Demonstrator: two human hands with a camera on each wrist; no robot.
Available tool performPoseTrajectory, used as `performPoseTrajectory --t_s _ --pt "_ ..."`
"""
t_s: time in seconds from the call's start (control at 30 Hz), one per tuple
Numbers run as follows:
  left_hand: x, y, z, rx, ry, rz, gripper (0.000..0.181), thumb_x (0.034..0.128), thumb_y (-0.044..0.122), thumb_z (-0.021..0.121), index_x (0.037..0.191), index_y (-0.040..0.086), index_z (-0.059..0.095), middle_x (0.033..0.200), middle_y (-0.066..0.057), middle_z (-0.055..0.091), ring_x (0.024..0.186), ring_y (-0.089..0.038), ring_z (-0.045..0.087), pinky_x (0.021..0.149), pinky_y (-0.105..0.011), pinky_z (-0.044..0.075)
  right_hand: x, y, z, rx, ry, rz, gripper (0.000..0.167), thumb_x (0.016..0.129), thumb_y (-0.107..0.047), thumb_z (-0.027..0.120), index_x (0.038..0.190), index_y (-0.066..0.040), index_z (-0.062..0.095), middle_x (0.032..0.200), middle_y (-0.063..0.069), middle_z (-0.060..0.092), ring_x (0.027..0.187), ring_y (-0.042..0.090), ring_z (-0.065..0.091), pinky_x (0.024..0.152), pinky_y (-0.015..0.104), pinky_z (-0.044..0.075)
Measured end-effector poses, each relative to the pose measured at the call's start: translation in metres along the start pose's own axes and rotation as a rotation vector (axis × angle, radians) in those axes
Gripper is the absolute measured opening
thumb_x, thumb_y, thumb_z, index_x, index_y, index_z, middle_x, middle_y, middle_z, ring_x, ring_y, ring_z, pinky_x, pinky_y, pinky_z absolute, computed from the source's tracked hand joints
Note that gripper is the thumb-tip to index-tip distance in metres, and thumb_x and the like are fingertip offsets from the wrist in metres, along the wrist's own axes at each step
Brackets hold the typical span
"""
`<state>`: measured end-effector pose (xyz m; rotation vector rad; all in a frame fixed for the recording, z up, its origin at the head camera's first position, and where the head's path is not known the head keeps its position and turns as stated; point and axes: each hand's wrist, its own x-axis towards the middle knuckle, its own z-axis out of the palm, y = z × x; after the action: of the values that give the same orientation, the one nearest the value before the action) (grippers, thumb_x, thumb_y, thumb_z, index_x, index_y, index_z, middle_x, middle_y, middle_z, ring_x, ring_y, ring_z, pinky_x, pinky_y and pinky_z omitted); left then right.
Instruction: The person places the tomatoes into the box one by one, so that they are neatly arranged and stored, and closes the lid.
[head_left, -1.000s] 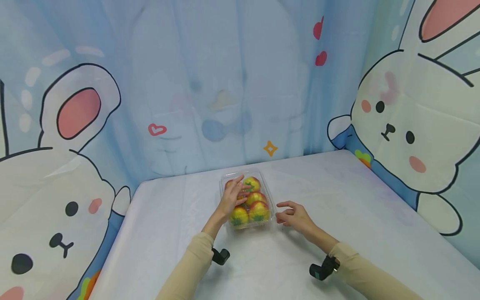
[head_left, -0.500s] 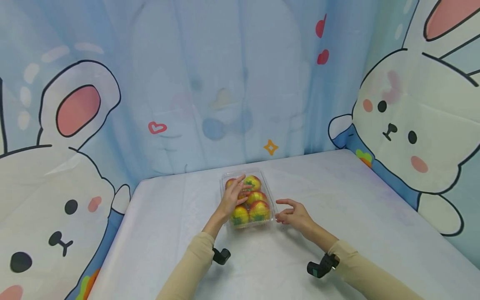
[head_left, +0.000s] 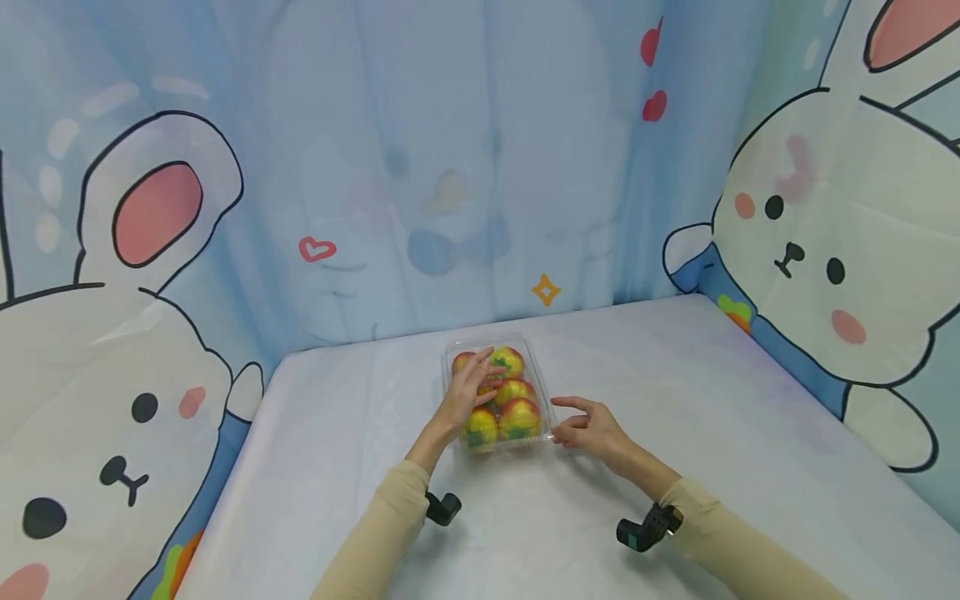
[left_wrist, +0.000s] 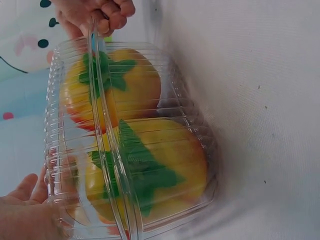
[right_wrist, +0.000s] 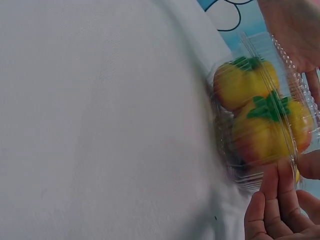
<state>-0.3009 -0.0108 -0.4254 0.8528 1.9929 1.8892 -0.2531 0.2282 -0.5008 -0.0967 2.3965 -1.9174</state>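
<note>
A clear plastic clamshell box (head_left: 534, 367) sits on the white-covered table, holding several red-and-yellow fruits (head_left: 519, 418) with green leafy caps, persimmon-like in look. Across the top of its lid lies my left hand (head_left: 461, 396), fingers extended. My right hand (head_left: 596, 433) is at the near right corner, where thumb and fingers pinch the rim. The left wrist view shows the box's double rim (left_wrist: 111, 137) running past the fruits, with the right hand (left_wrist: 95, 15) at its far end. In the right wrist view, fingertips (right_wrist: 284, 167) lie against the rim from below.
The white tablecloth (head_left: 360, 433) spreads around the box on all sides. Behind the table hangs a blue curtain (head_left: 420, 167) printed with cartoon rabbits. A black camera (head_left: 444, 508) is strapped to the left wrist, another camera (head_left: 639, 533) to the right.
Both hands and the box hold nearly the same place. The head view has tilted slightly, shifting the background a little. The right fingertips shift only slightly at the rim.
</note>
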Motion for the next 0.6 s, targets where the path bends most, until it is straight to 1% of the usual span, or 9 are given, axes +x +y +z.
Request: performPoseTrajectory --t_s 0.1,0.23,0.33,0.4,0.47,0.6 --pt "-0.001 -0.002 0.001 -0.003 0.011 -0.007 0.052 0.1095 0.023 0.027 0.153 -0.005 0.021 0.142 -0.038 0.039 0.131 -0.054 0.037 0.108 -0.06 0.031 -0.001 -0.002 -0.003 -0.062 -0.018 0.025 0.057 0.091 -0.008 0.068 0.141 0.007 0.045 0.094 0.023 0.071 0.085 0.029 0.071 0.078 0.04 0.057" --pt "0.001 0.0 -0.001 -0.007 0.018 -0.015 0.052 0.1093 0.022 0.028 0.152 -0.006 0.021 0.142 -0.038 0.039 0.131 -0.055 0.037 0.108 -0.06 0.031 0.008 -0.006 -0.01 -0.144 -0.032 0.081 0.053 0.095 -0.019 0.067 0.14 0.002 0.048 0.101 0.018 0.071 0.087 0.028 0.071 0.078 0.04 0.057" --pt "0.003 0.0 -0.001 0.002 0.011 -0.021 0.052 0.1092 0.02 0.027 0.152 -0.007 0.02 0.142 -0.039 0.039 0.131 -0.055 0.037 0.108 -0.06 0.032 0.016 -0.007 -0.018 -0.187 -0.028 0.098 0.051 0.098 -0.025 0.062 0.139 0.003 0.049 0.111 0.018 0.068 0.092 0.027 0.07 0.079 0.039 0.057" --pt "0.005 -0.004 -0.001 0.016 0.012 -0.026 0.051 0.1091 0.02 0.028 0.152 -0.007 0.02 0.142 -0.038 0.04 0.131 -0.054 0.038 0.107 -0.059 0.033 0.023 -0.009 -0.023 -0.193 -0.021 0.093 0.05 0.1 -0.026 0.058 0.139 0.004 0.048 0.118 0.021 0.065 0.097 0.028 0.069 0.08 0.039 0.057" --pt "0.008 -0.012 -0.003 0.035 0.017 -0.028 0.051 0.109 0.02 0.028 0.152 -0.007 0.02 0.142 -0.037 0.041 0.131 -0.053 0.039 0.107 -0.059 0.034 0.031 -0.011 -0.027 -0.2 -0.017 0.087 0.05 0.102 -0.027 0.055 0.14 0.005 0.046 0.125 0.024 0.062 0.101 0.03 0.068 0.084 0.04 0.056" --pt "0.016 -0.028 -0.005 0.082 0.036 -0.034 0.052 0.1088 0.023 0.03 0.153 -0.003 0.023 0.141 -0.035 0.044 0.131 -0.049 0.042 0.106 -0.056 0.036 0.052 -0.02 -0.036 -0.209 -0.011 0.089 0.05 0.104 -0.027 0.05 0.14 0.006 0.044 0.131 0.028 0.057 0.107 0.033 0.066 0.09 0.043 0.054"
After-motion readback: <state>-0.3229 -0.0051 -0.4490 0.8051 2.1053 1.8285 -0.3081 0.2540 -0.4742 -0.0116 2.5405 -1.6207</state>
